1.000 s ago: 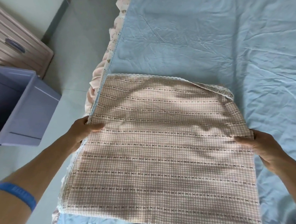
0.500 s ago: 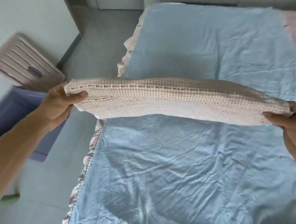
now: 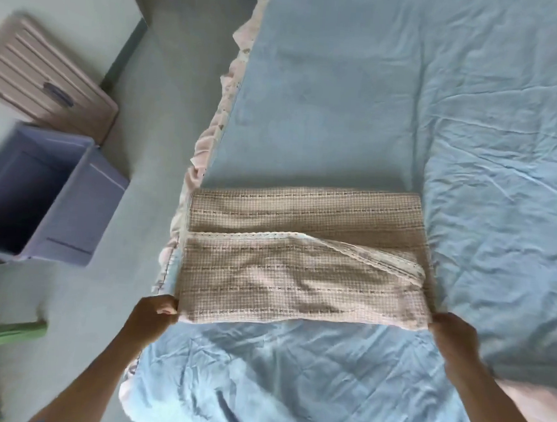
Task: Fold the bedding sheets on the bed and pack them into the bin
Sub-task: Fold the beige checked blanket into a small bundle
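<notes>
Sheet (image 3: 303,261), folded, lies crosswise on the bed (image 3: 341,117); left hand (image 3: 153,314) and right hand (image 3: 452,335) pinch its near corners. Bin (image 3: 85,205) stands open on the left hand's side.

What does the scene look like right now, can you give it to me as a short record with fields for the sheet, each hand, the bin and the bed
sheet: checked beige sheet, folded into a band, lace-trimmed edge on top, lying on the bed
left hand: left hand grips the sheet's near left corner
right hand: right hand holds the near right corner
bin: purple bin on the floor left of the bed, open, nothing visible inside
bin lid: pink lid leaning behind the bin
bed: blue bed cover, wrinkled
</notes>
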{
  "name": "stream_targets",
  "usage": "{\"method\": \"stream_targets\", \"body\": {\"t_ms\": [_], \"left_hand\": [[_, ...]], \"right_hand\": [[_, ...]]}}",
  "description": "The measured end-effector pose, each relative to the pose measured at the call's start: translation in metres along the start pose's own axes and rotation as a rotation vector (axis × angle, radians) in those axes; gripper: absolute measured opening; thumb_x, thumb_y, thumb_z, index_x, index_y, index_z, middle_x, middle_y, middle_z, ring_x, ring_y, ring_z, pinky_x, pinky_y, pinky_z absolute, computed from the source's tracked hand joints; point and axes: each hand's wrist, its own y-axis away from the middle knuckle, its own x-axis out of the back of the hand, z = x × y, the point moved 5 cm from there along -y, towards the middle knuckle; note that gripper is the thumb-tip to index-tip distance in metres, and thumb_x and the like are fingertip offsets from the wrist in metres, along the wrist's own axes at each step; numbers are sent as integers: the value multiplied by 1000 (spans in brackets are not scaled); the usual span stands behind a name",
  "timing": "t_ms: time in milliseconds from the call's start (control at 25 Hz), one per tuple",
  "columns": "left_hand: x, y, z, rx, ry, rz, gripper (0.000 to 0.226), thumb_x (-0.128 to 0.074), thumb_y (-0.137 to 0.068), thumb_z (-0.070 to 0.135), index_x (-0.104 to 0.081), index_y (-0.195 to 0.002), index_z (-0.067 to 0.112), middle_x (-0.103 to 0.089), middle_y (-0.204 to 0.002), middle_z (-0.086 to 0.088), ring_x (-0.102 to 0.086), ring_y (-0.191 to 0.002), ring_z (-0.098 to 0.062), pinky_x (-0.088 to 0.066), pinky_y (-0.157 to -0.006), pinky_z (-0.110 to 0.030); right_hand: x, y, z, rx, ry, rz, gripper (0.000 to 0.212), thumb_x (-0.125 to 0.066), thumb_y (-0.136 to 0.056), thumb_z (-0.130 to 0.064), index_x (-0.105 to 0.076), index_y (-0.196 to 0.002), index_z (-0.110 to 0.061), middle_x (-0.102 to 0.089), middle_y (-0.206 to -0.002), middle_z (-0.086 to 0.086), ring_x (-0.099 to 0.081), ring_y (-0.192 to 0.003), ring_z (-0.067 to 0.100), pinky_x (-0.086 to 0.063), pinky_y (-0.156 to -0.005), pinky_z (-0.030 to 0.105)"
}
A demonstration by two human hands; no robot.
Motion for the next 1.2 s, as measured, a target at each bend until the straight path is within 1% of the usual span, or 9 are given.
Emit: {"method": "stream_targets", "body": {"t_ms": [120,240,440,560,680,800,920,1080,1200], "left_hand": [[-12,-8,-1,140,28,25,11,-77,-76,10,-73,-86,7,-72,-91,-14,-62,-82,-18,-43,-75,-31],[-13,-20,6,134,-124,38,41,-73,-75,48,-72,-84,9,-71,-87,-10,-64,-86,-30,-48,-81,-38],[-10,-21,30,187,-314,255,15,-69,-86,31,-70,-93,18,-71,-104,-15,-63,-97,-38,-49,-85,-41],[-29,-4,74,-241,-456,461,12,-65,-82,17,-60,-93,20,-65,-95,-8,-62,-87,-36,-53,-73,-42],[-105,4,103,-759,-709,73,39,-43,-94,47,-56,-122,23,-59,-124,-4,-60,-103,-28,-57,-74,-43],[-129,-43,122,-627,-807,-100,66,-32,-90,63,-30,-150,36,-16,-163,0,-27,-144,-26,-38,-104,-58],[-126,-86,136,-509,-876,-168,84,-15,-75,79,4,-151,49,25,-159,12,12,-148,-16,-5,-114,-62],[-127,-90,150,-370,-934,-266,84,-28,-82,76,11,-150,47,33,-156,13,18,-148,-18,-9,-114,-63],[-141,-75,170,-320,-940,-161,79,-45,-95,51,5,-154,35,19,-162,1,5,-150,-27,-16,-117,-58]], "right_hand": [[-15,-2,1,-13,90,-10,41,-50,-69,-42,-68,-89,-11,-69,-100,20,-61,-98,40,-47,-81,44],[-15,-6,-15,-21,257,49,49,-56,-77,-54,-68,-110,-20,-67,-116,9,-56,-112,36,-41,-95,47],[-1,-2,-42,55,420,274,24,-53,-89,-25,-66,-109,-21,-66,-115,12,-56,-109,36,-35,-92,42],[-25,15,-61,581,459,413,22,-55,-81,-13,-62,-102,-13,-64,-105,11,-58,-92,38,-45,-77,45],[-76,32,-70,1002,539,143,44,-44,-82,-26,-60,-123,-15,-63,-121,5,-62,-105,34,-51,-80,44],[-87,-7,-87,864,640,77,61,-41,-85,-37,-48,-142,-17,-55,-139,9,-52,-126,35,-45,-99,49],[-82,-46,-109,804,689,66,63,-36,-85,-47,-50,-140,-19,-55,-139,6,-49,-128,32,-38,-107,47],[-67,-50,-122,837,473,272,28,-50,-79,-24,-59,-101,-11,-59,-100,8,-55,-93,33,-49,-80,45],[-48,-51,-109,688,347,371,14,-59,-80,-12,-56,-94,-10,-57,-93,9,-53,-86,33,-47,-72,45]]}}
